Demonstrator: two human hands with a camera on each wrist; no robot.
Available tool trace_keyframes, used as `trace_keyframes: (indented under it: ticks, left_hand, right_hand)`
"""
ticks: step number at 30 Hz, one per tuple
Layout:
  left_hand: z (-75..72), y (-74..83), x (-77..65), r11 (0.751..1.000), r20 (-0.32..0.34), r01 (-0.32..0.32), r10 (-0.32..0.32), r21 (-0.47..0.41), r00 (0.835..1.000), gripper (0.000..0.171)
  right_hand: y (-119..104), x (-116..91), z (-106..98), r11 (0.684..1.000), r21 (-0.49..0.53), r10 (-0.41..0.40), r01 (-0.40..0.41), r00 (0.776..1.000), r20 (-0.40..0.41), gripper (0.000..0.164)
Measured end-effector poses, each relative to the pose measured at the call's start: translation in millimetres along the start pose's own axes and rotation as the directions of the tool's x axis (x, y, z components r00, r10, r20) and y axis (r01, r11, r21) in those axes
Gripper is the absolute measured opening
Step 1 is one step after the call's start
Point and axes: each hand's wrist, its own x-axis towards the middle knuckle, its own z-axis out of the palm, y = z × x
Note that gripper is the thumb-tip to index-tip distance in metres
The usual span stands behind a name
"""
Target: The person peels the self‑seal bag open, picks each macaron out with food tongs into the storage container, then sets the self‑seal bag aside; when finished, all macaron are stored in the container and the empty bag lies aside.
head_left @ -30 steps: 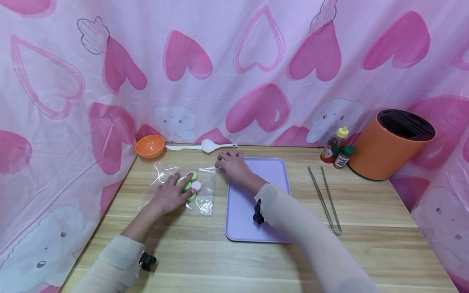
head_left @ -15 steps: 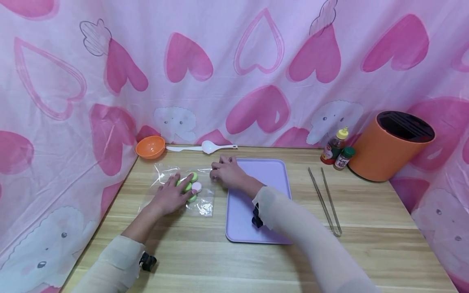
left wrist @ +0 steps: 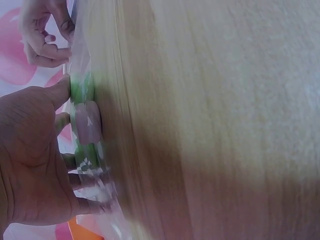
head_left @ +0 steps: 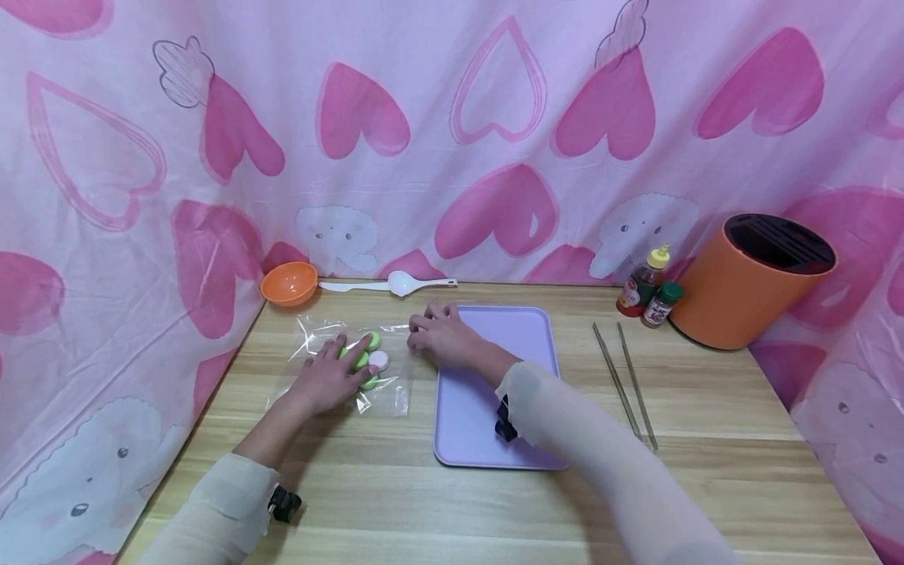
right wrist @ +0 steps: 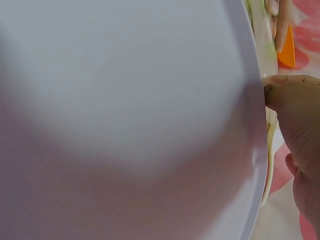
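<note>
A clear plastic bag [head_left: 391,400] lies flat on the wooden table, with several small round green and whitish discs [head_left: 378,360] inside, like macarons. My left hand [head_left: 330,377] rests on the bag with fingers spread over the discs, covering some of them; in the left wrist view, a pale pink disc [left wrist: 89,123] shows beside the fingertips. My right hand [head_left: 446,337] reaches across the lilac tray [head_left: 466,424] and pinches the bag's upper right edge between thumb and fingers. In the right wrist view, the right hand [right wrist: 300,115] shows just past the tray's rim.
An orange bowl [head_left: 290,284], a white knife [head_left: 353,286] and a white spoon [head_left: 402,283] line the back edge. To the right are metal tongs [head_left: 628,377], a yellow-capped sauce bottle [head_left: 639,286], a green-capped jar [head_left: 661,306] and an orange knife block [head_left: 741,290].
My right hand has shifted a little left and nearer me, from above the tray's corner to the bag's edge. The left hand stays in place on the bag.
</note>
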Motion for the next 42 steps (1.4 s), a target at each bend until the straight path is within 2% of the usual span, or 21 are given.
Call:
trace_keyframes:
  ticks: [5,8,12,21,31,38,42]
  left_hand:
    - [-1.0,0.5,-0.5,1.000,0.004,0.000,0.000,0.000,1.000,0.074]
    - [-1.7,0.9,-0.6,1.000,0.003,-0.004,0.004,-0.001,1.000,0.074]
    - [-2.0,0.2,-0.2,1.000,0.011,-0.004,0.004,0.003,1.000,0.074]
    - [-5.2,3.3,-2.7,1.000,0.021,0.005,-0.005,-0.005,1.000,0.074]
    - [-5.2,2.6,-0.9,1.000,0.027,-0.006,0.006,-0.002,1.000,0.074]
    - [-5.4,1.2,0.3,1.000,0.022,-0.009,0.009,0.008,1.000,0.074]
    - [-4.5,0.8,-1.6,1.000,0.010,-0.020,0.019,0.010,1.000,0.074]
  right_hand:
    - [-8,1,2,0.998,0.015,-0.066,0.066,0.998,0.018,0.022]
    - [-12,2,2,0.998,0.014,-0.064,0.064,0.997,0.035,0.024]
    - [-15,1,0,0.999,0.007,-0.051,0.051,0.998,0.041,0.016]
    - [-10,-9,-7,0.999,0.013,-0.049,0.049,0.997,0.053,0.010]
    - [-23,-14,-9,0.983,0.052,-0.177,0.176,0.984,0.025,0.009]
    - [-21,-20,-10,0.988,0.045,-0.147,0.145,0.988,0.042,0.010]
    - [-23,-24,-9,0.984,0.054,-0.170,0.168,0.985,0.034,0.010]
